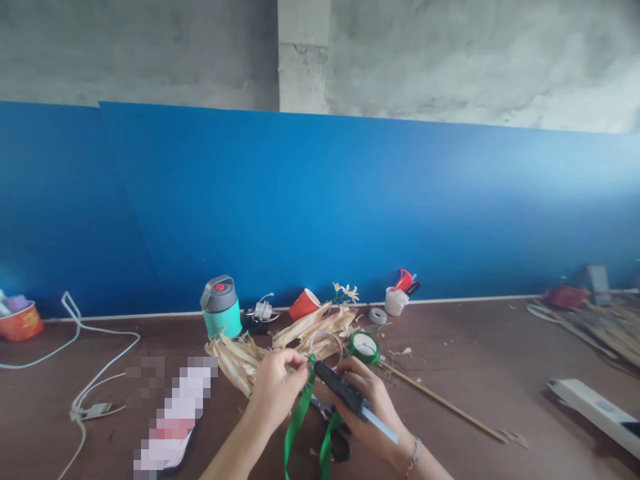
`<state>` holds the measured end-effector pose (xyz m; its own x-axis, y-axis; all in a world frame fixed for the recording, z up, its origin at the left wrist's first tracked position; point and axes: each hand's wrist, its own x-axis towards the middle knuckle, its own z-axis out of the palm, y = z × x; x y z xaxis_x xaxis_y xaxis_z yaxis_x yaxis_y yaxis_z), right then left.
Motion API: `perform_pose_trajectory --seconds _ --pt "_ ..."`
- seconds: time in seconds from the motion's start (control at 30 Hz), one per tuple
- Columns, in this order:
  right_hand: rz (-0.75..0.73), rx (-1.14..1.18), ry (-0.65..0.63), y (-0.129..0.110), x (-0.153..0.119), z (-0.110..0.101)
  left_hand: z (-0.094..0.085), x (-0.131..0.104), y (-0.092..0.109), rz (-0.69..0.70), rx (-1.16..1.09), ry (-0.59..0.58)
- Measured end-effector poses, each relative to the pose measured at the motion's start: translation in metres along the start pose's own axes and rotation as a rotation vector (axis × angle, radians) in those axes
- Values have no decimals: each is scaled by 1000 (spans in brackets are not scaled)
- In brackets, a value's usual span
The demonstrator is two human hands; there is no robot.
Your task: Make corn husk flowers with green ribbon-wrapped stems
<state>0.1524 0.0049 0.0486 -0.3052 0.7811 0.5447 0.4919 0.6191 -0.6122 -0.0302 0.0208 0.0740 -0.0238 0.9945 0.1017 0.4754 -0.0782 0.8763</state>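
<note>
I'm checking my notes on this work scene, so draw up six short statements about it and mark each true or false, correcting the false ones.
1. The right hand holds a black glue gun. True.
2. The teal container stands with its lid off. False: its gray lid is on.
3. The left hand has its fingertips close to the top of a green ribbon. True.
4. The bracelet is on the left wrist. False: it is on the right wrist.
5. The orange cup is tilted, not upright. True.
6. The panel at the back is yellow. False: it is blue.
</note>
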Motion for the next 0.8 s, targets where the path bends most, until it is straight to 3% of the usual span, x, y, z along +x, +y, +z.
perform_pose_trajectory --seconds 0.8 --pt "13 8 -16 1 0 -1 -1 0 0 35 -9 2"
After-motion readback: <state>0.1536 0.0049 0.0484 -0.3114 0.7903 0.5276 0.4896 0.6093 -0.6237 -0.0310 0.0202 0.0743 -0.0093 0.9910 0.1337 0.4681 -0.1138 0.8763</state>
